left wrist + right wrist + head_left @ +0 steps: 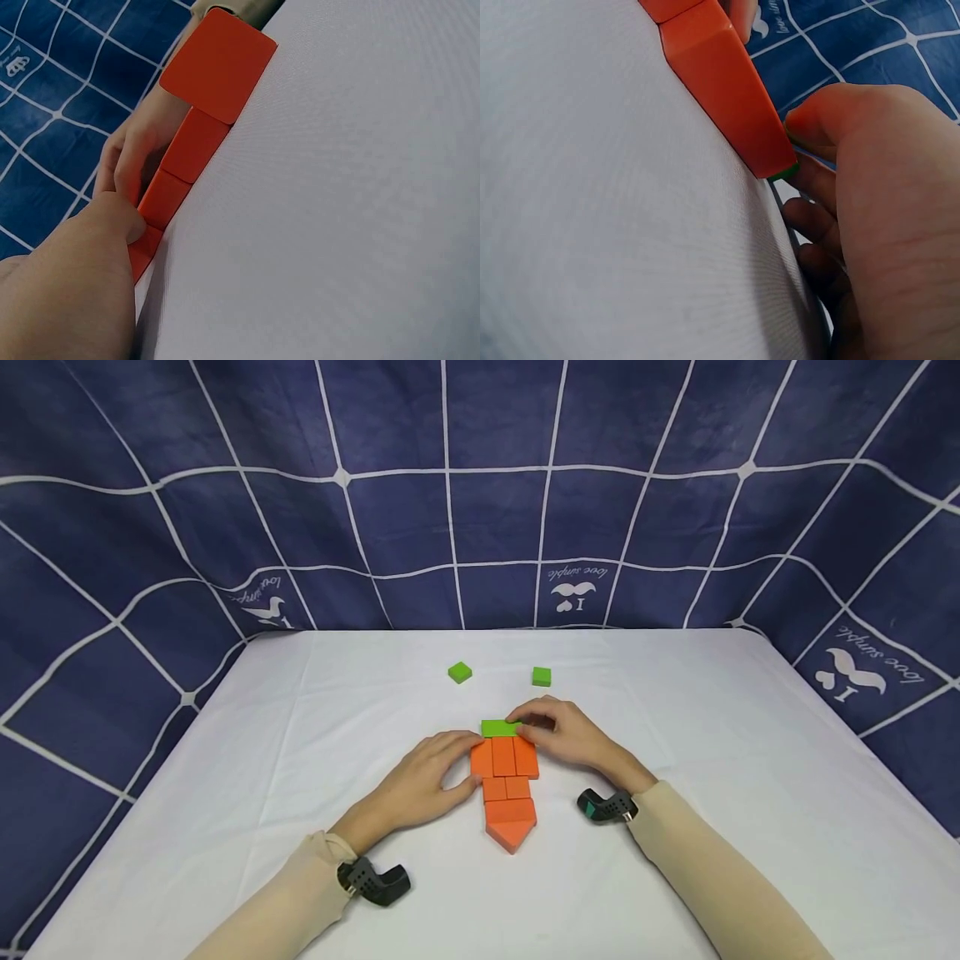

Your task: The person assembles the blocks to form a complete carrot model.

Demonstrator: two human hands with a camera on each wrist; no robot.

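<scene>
A long green block (495, 729) lies across the top of a flat figure made of several orange blocks (504, 758). My right hand (570, 735) pinches the green block's right end between thumb and index finger. In the right wrist view, just a sliver of green block (786, 172) shows past an orange block (727, 86). My left hand (423, 779) rests at the figure's left side, index fingertip by the upper left corner, thumb lower down. The left wrist view shows its thumb (124, 217) touching the side of the orange row (165, 196).
Two small green blocks, one turned cornerwise (460, 672) and one squarer (542, 677), lie beyond the figure. The orange figure ends in a pointed block (512, 835) toward me. A white cloth (300, 710) covers the table; a blue checked curtain (495, 510) hangs around it.
</scene>
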